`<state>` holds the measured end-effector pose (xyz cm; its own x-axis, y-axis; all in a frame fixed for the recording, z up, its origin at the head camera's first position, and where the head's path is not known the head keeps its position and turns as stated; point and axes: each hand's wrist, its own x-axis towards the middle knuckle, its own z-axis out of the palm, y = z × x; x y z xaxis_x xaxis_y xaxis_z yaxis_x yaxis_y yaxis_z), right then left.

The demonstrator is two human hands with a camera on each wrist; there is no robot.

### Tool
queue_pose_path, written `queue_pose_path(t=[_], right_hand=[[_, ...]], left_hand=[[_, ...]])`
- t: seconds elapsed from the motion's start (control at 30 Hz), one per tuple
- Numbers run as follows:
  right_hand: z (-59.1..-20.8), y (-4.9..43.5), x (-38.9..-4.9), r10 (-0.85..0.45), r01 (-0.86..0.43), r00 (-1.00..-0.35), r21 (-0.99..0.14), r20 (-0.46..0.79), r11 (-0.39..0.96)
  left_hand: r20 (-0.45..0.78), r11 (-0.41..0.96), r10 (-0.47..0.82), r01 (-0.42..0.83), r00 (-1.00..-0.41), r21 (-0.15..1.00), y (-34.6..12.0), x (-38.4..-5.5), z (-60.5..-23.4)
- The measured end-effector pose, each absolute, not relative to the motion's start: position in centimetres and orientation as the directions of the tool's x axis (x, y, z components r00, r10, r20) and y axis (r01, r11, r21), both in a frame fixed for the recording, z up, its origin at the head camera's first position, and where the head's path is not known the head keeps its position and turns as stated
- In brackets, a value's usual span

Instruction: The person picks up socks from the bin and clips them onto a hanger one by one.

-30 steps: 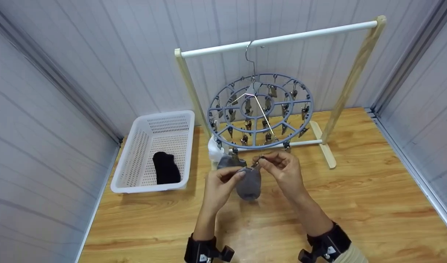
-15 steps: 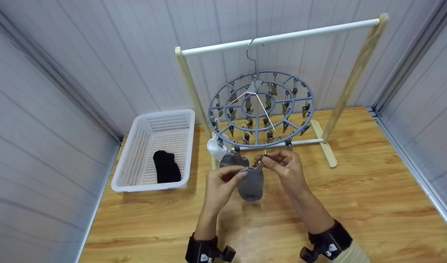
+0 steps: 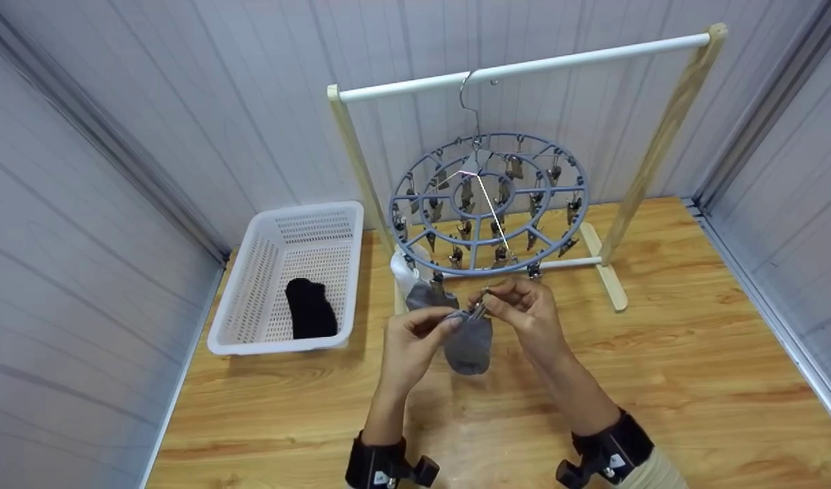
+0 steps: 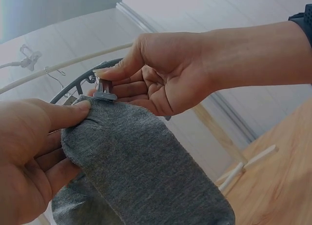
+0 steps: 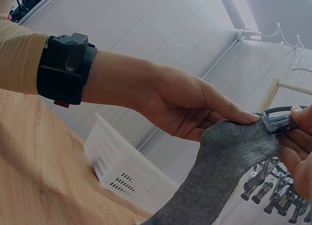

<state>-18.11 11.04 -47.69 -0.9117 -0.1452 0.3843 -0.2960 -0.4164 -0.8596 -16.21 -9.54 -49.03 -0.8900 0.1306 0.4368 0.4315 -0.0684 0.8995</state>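
Observation:
A grey sock (image 3: 468,346) hangs by its cuff below the front rim of the round clip hanger (image 3: 475,261). My left hand (image 3: 410,346) pinches the left side of the cuff between thumb and fingers. A metal clip (image 4: 104,91) is pinched in my right hand (image 3: 529,316), and its jaws sit over the sock's top edge in the left wrist view. Seen from the right wrist, the clip overlaps the cuff right beside my left thumb. Just behind, another grey sock (image 3: 429,297) hangs from a clip, with a white sock (image 3: 407,268) farther left.
The hanger hooks onto the white rail of a wooden-legged stand (image 3: 524,68). Several more clips dangle around its rings. At left on the wood-grain table (image 3: 286,414), a white basket (image 3: 235,319) contains a black sock (image 3: 310,309). Panelled walls enclose the back and sides.
The clip in my right hand has come down onto the sock's cuff. The hanger swings slightly, and my left hand keeps its pinch in nearly the same place.

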Motion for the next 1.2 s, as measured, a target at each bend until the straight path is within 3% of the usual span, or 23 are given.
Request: queue_pose_path(t=[0.53, 0.93, 1.2], right_hand=[[-47.9, 10.4, -17.9, -0.172, -0.276, -0.920, -0.892, 0.353, -0.357], [-47.5, 10.6, -17.9, -0.167, -0.329, -0.924, -0.937, 0.345, -0.115], [-47.2, 11.2, -18.2, -0.139, -0.356, -0.921, -0.931, 0.365, -0.086]], left_hand=[[0.474, -0.073, 0.077, 0.470, -0.877, 0.880, -9.5, -16.2, -49.0], [0.455, -0.050, 0.057, 0.453, -0.888, 0.890, -9.8, -16.0, -48.8], [0.445, -0.020, 0.032, 0.445, -0.895, 0.895, -10.5, -16.3, -48.9]])
